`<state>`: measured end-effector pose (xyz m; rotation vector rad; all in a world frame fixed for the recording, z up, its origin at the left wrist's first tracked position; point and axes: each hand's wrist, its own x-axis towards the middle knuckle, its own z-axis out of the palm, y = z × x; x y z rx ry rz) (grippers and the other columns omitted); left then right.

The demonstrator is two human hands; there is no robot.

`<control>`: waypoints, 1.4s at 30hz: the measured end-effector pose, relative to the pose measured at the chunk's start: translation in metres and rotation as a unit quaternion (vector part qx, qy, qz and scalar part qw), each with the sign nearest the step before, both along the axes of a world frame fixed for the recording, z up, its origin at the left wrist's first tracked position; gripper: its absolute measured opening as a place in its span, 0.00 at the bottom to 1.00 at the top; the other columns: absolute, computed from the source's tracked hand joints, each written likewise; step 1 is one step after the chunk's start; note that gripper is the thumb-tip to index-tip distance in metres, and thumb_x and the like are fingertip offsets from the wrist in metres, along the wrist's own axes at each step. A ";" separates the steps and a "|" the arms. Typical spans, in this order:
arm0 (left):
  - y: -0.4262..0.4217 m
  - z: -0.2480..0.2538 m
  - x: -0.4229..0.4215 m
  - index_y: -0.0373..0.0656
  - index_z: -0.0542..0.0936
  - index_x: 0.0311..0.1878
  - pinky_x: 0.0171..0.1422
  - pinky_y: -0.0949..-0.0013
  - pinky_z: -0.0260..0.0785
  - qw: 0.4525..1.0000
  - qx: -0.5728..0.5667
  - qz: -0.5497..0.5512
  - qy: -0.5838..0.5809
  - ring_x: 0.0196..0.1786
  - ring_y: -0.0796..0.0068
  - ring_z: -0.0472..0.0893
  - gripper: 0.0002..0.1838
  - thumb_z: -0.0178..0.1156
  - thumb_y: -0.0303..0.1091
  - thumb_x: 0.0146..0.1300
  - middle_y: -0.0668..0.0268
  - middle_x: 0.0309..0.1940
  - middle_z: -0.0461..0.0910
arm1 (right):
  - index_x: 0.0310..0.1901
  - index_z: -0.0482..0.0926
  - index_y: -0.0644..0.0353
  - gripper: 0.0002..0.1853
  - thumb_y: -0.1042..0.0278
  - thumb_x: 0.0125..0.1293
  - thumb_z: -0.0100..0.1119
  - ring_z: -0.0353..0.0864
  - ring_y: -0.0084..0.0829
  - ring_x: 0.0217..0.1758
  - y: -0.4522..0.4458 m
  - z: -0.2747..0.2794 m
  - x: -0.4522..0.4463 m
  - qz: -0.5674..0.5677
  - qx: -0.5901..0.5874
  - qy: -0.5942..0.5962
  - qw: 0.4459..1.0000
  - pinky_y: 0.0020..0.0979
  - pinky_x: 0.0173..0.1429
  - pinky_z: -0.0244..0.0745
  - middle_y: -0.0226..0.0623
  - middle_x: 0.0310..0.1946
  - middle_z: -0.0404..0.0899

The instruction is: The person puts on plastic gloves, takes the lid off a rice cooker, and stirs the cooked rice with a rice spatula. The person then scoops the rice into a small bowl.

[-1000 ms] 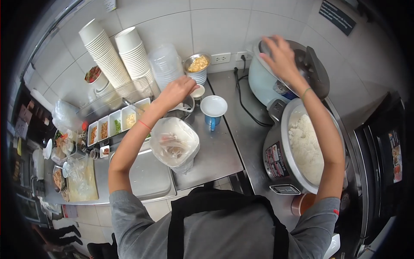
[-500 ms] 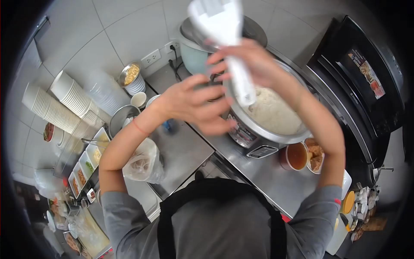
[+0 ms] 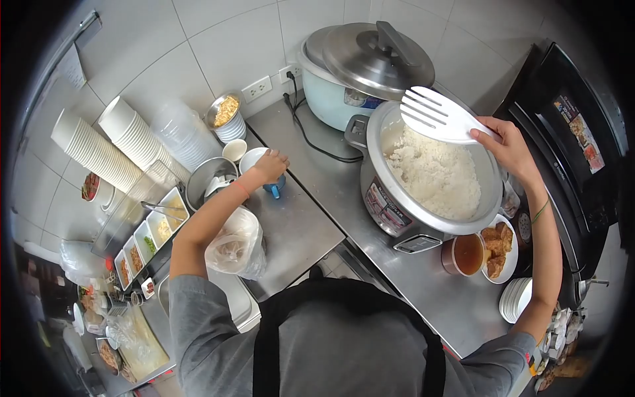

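A white slotted paddle (image 3: 436, 118) is gripped by its handle in my right hand (image 3: 506, 145), over the far rim of the large rice cooker (image 3: 397, 205). White rice (image 3: 440, 178) fills the cooker, heaped and loose. My left hand (image 3: 271, 167) is at the rim of a white bowl (image 3: 251, 159), its fingers curled; whether they grip the bowl is hard to tell. A blue handle (image 3: 274, 188) shows just below that hand. Left of it stands a metal pot (image 3: 208, 182) with a white utensil inside.
Behind the rice sits a pale blue cooker (image 3: 331, 99) with a metal lid. Stacked cups (image 3: 99, 152), topping trays (image 3: 142, 245) and a lined bag container (image 3: 235, 248) are at left. A sauce tub (image 3: 466, 255), meat plate (image 3: 499, 255) and stacked plates (image 3: 516, 299) are at right.
The paddle, first absent and then raised between my hands, is now in my right hand over the rice. My left hand has moved away left to the white bowl. The view has turned right.
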<state>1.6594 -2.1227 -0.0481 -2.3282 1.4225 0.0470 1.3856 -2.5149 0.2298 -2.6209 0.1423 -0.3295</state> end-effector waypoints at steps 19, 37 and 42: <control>0.102 0.027 0.110 0.40 0.77 0.48 0.52 0.54 0.71 0.904 -0.101 0.413 0.032 0.52 0.51 0.77 0.15 0.51 0.32 0.59 0.53 0.48 0.78 | 0.41 0.83 0.52 0.12 0.55 0.65 0.54 0.71 0.17 0.20 0.203 -0.142 0.057 0.127 0.438 0.123 0.882 0.23 0.25 0.66 0.21 0.16 0.72; 0.113 -0.005 0.104 0.41 0.80 0.38 0.46 0.57 0.75 0.858 -0.243 0.452 -0.015 0.45 0.54 0.81 0.09 0.52 0.26 0.58 0.54 0.41 0.81 | 0.32 0.69 0.66 0.13 0.73 0.47 0.61 0.70 0.49 0.40 0.306 -0.326 0.255 -0.007 0.285 -0.172 0.943 0.43 0.44 0.65 0.48 0.33 0.69; 0.103 0.006 0.101 0.41 0.81 0.36 0.44 0.58 0.76 0.861 -0.260 0.436 -0.034 0.43 0.55 0.81 0.08 0.54 0.27 0.57 0.53 0.40 0.81 | 0.30 0.69 0.66 0.11 0.71 0.50 0.61 0.72 0.43 0.34 0.293 -0.345 0.260 -0.006 0.300 -0.187 0.935 0.41 0.41 0.65 0.45 0.29 0.69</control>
